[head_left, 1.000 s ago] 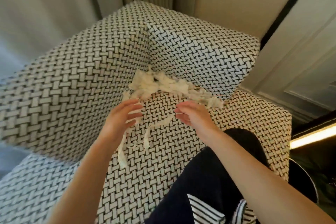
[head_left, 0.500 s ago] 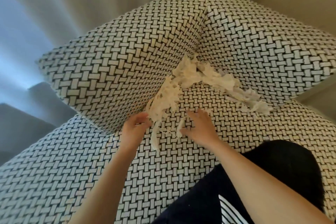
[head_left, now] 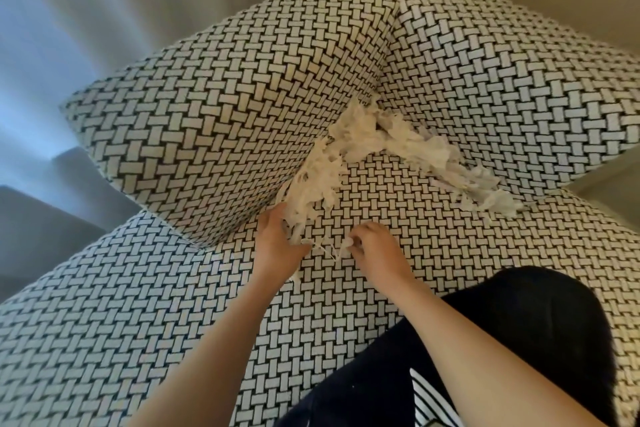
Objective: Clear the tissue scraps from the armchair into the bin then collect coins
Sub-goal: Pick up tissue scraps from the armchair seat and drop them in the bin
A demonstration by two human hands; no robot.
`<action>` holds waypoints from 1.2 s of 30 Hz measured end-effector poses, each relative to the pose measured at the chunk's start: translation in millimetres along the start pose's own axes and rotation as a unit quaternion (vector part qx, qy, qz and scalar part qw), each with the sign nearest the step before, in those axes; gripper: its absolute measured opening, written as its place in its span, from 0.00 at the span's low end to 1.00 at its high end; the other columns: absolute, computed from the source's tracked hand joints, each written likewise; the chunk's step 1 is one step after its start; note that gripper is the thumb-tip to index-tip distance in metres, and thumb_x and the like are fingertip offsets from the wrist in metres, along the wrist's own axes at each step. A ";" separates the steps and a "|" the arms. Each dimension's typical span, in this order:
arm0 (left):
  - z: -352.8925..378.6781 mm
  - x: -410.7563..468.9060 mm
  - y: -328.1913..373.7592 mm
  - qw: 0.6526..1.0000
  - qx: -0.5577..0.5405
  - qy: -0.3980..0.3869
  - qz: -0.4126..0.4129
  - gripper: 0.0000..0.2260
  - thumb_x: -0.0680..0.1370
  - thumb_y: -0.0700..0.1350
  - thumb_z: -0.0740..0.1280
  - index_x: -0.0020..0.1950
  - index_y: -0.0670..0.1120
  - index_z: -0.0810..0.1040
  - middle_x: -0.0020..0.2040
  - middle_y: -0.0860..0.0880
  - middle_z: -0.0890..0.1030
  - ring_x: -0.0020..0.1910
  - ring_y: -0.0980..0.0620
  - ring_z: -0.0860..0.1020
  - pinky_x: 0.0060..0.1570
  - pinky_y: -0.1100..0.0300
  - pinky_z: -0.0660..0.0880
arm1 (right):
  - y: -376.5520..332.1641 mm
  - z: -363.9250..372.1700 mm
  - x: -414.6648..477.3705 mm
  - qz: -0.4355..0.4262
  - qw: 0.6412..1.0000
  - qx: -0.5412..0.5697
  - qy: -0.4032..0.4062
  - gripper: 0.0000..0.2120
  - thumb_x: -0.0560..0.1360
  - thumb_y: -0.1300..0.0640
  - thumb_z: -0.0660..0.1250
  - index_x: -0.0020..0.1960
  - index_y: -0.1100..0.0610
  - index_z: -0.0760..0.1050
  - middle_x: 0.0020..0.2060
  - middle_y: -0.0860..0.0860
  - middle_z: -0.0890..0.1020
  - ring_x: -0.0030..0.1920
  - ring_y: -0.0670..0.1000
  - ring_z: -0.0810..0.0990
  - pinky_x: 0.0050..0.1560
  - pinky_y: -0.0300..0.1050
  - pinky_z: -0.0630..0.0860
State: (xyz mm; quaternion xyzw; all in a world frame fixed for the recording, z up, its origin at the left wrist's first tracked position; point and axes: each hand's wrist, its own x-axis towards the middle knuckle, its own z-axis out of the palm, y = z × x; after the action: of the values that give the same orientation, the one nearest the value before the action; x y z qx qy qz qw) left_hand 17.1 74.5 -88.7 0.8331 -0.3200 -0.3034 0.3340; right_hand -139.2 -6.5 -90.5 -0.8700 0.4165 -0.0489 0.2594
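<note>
White torn tissue scraps lie heaped along the crease where the seat of the black-and-white woven armchair meets its back and arm. My left hand grips the near end of the heap, by the arm of the chair. My right hand has its fingers curled down on thin tissue strands on the seat, just right of the left hand. No bin and no coins are in view.
My knee in dark trousers rests on the seat at the lower right. Pale curtains hang behind the chair. A grey surface lies to the left of the chair.
The view has swung left and closer to the chair corner. Both hands have moved down to the near end of the tissue heap and closed on it.
</note>
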 end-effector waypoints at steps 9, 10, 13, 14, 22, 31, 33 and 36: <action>40.1 -7.8 4.6 0.997 0.051 0.063 -0.011 0.42 0.66 0.50 0.76 0.74 0.45 0.57 0.72 0.44 0.57 0.68 0.45 0.56 0.65 0.53 0.62 | 0.1 -7.6 -5.4 0.010 0.997 0.079 -0.014 0.05 0.75 0.58 0.67 0.50 0.56 0.78 0.44 0.46 0.77 0.42 0.41 0.73 0.40 0.29 0.68; 41.6 -7.3 3.7 0.996 0.048 0.072 -0.012 0.41 0.67 0.49 0.76 0.74 0.45 0.58 0.71 0.44 0.58 0.68 0.45 0.57 0.65 0.53 0.63 | -0.4 -8.3 -6.0 0.011 0.996 0.086 -0.017 0.05 0.75 0.58 0.67 0.50 0.56 0.78 0.45 0.46 0.77 0.42 0.42 0.74 0.41 0.30 0.69; 39.6 -3.2 0.8 0.994 0.038 0.099 -0.007 0.33 0.72 0.45 0.72 0.73 0.45 0.61 0.70 0.44 0.63 0.66 0.45 0.60 0.63 0.54 0.63 | -1.2 -11.1 -6.3 0.015 0.995 0.097 -0.022 0.05 0.76 0.57 0.67 0.51 0.56 0.78 0.46 0.48 0.79 0.44 0.44 0.76 0.45 0.33 0.73; 37.9 -1.3 -0.6 0.994 0.039 0.106 -0.003 0.29 0.73 0.44 0.71 0.72 0.44 0.63 0.69 0.44 0.66 0.66 0.45 0.61 0.63 0.53 0.63 | -1.3 -12.5 -6.0 0.015 0.995 0.100 -0.017 0.05 0.76 0.57 0.67 0.51 0.56 0.78 0.46 0.48 0.79 0.44 0.44 0.76 0.46 0.34 0.73; 23.9 4.6 -2.9 0.992 0.024 0.122 0.022 0.11 0.76 0.36 0.65 0.58 0.42 0.77 0.51 0.46 0.80 0.48 0.50 0.76 0.45 0.60 0.73 | -1.7 -10.0 -5.5 0.017 0.991 0.131 0.023 0.04 0.75 0.57 0.68 0.49 0.55 0.79 0.43 0.46 0.79 0.42 0.42 0.76 0.41 0.29 0.70; 10.8 -3.7 7.5 0.984 -0.140 0.098 -0.054 0.17 0.75 0.43 0.70 0.63 0.46 0.72 0.42 0.53 0.79 0.36 0.61 0.75 0.32 0.70 0.68 | -0.3 -7.3 -7.2 0.024 0.987 0.144 -0.066 0.22 0.77 0.62 0.65 0.68 0.49 0.69 0.46 0.47 0.79 0.46 0.45 0.78 0.49 0.33 0.75; 7.9 -5.6 5.6 0.983 -0.154 0.085 -0.050 0.14 0.75 0.43 0.70 0.59 0.46 0.74 0.43 0.51 0.81 0.39 0.57 0.78 0.36 0.67 0.72 | -1.9 -4.7 -6.4 0.005 0.990 0.112 -0.089 0.27 0.77 0.62 0.64 0.72 0.45 0.64 0.47 0.47 0.77 0.47 0.45 0.77 0.52 0.37 0.75; 3.7 -7.8 2.7 0.985 -0.148 0.080 -0.035 0.05 0.75 0.44 0.69 0.45 0.42 0.78 0.36 0.48 0.79 0.36 0.50 0.76 0.37 0.58 0.72 | -8.4 1.5 -3.9 -0.028 0.993 0.059 -0.098 0.29 0.78 0.62 0.63 0.74 0.44 0.60 0.50 0.48 0.73 0.49 0.46 0.74 0.54 0.40 0.75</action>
State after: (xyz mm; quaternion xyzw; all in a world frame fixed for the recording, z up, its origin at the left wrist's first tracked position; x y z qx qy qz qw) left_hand 8.7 77.4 -86.5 0.8066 -0.2141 -0.2912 0.4677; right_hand -135.4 1.4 -87.2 -0.8654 0.3607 0.0046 0.3479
